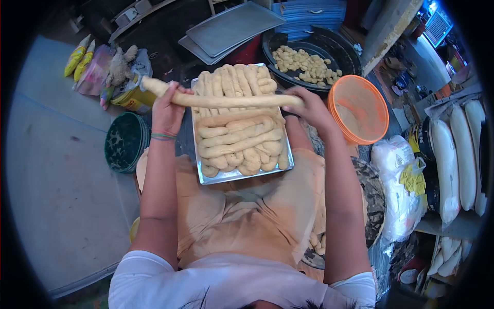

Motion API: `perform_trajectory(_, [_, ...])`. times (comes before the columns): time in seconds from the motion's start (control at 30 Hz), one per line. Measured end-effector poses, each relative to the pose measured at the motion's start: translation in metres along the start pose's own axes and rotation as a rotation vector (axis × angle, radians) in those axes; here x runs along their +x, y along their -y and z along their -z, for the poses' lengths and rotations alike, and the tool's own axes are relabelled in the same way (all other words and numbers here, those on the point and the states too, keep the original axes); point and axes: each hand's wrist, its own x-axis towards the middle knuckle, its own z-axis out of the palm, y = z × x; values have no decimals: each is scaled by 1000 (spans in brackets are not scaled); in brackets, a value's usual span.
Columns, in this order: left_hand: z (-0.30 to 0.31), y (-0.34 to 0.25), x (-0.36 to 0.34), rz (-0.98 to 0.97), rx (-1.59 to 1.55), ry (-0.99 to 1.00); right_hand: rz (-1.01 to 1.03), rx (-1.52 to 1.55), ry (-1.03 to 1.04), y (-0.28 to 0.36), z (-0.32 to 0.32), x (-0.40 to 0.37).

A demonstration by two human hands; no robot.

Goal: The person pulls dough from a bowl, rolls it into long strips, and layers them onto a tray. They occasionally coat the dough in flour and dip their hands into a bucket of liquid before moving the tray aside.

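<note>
A long dough rope [231, 101] is stretched level between my two hands. My left hand [170, 105] is closed around it near its left end, and a short piece sticks out past the fist. My right hand [311, 107] grips the other end. Just below the rope lies a metal tray [226, 178] across my lap, piled with dough ropes [239, 141]. Those at the far side run lengthwise, while the nearer ones lie crosswise over rounded pieces.
At the back right stands a black basin [345, 54] with small dough pieces. Beside it is an orange bucket [378, 110]. A dark green bucket [123, 144] is at the left, near a yellow pail [135, 100]. Stacked metal trays [234, 26] and filled plastic bags [393, 180] are around.
</note>
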Motion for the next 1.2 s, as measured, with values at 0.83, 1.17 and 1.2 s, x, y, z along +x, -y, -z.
perform_trajectory(0.83, [86,82,61,103,1056,287,157,-355,-38,-19,-143,93])
perform_trajectory(1.17, [90,89,48,-238,1488,340,37,-659,80,-2,-163,87])
perform_trajectory(1.2, [89,93,45,-377,1576,339,61,-648,62,-2,-159,82])
